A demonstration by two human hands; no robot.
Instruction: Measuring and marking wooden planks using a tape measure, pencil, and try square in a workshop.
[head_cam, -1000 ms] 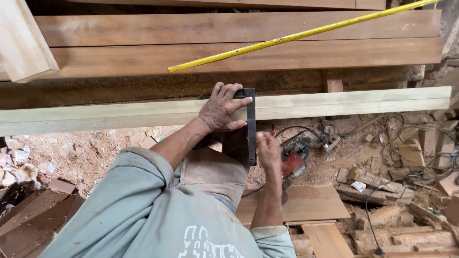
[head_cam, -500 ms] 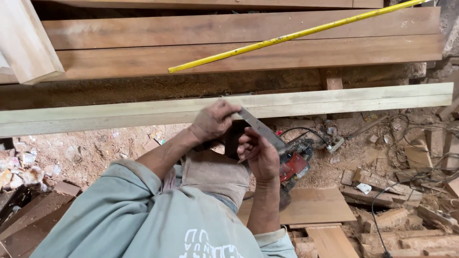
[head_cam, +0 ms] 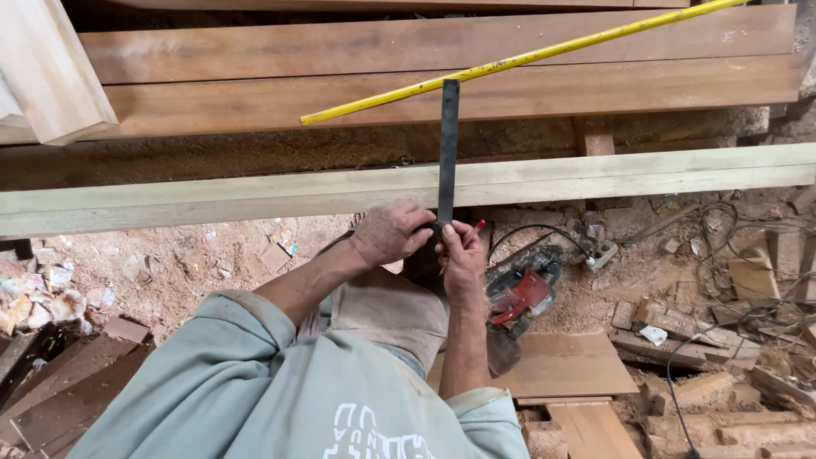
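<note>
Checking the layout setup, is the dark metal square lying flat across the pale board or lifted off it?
Across it: the dark metal square crosses the pale board, both hands at its near end. Whether it touches the wood, cannot tell.

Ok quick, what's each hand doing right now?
Left hand: closed on the stock of the metal square.
Right hand: gripping the square too, with a red pencil.

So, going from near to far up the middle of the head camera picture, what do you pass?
Grey-green sleeve → left hand and right hand on the dark square → pale plank → sawdust strip → reddish boards, with a yellow tape across them.
</note>
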